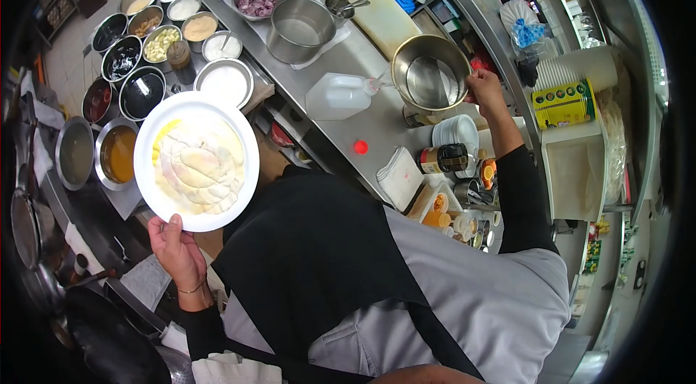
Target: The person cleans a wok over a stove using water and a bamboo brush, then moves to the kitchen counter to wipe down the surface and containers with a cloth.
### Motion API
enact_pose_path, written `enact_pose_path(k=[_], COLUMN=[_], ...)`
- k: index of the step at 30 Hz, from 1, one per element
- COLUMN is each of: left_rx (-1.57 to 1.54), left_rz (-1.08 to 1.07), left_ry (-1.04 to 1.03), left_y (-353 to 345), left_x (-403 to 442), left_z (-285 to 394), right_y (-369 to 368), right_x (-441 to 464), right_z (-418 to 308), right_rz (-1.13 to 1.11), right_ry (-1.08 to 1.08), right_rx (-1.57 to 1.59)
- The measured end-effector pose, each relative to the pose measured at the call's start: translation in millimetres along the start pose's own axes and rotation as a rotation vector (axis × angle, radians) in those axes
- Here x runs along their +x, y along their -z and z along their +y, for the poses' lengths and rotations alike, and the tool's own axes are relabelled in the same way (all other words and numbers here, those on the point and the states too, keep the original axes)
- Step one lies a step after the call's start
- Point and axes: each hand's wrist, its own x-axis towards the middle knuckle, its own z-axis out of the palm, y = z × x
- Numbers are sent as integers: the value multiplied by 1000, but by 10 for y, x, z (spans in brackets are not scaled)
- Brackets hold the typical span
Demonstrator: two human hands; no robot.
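Observation:
My left hand (177, 252) grips the lower rim of a white plate (145, 177), its thumb on top. Pale, folded pieces of food (199, 166) with a yellow patch at one side lie on the plate. On the right, my right hand (487, 89) is closed on the rim of a metal pot (453, 58), which is tilted so that its inside shows. The inside of the pot looks empty. Just left of the pot, a clear plastic jug (339, 96) lies on the steel counter.
Bowls of ingredients, among them white powder (225, 83) and chopped red onion (256, 4), stand at the upper left. A large metal pot (301, 30), a cutting board (384, 18), a red cap (360, 147), a folded cloth (399, 176) and stacked bowls (455, 131) are on the counter.

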Motion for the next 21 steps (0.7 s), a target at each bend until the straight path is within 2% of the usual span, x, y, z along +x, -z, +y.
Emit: enact_pose_path(k=[21], left_rx=[-11], left_rz=[4], left_ry=[7], left_y=[14], left_x=[-6], left_z=[-10], right_y=[40], right_x=[15], right_z=[-25], right_rz=[25], right_ry=[33], right_rx=[-32])
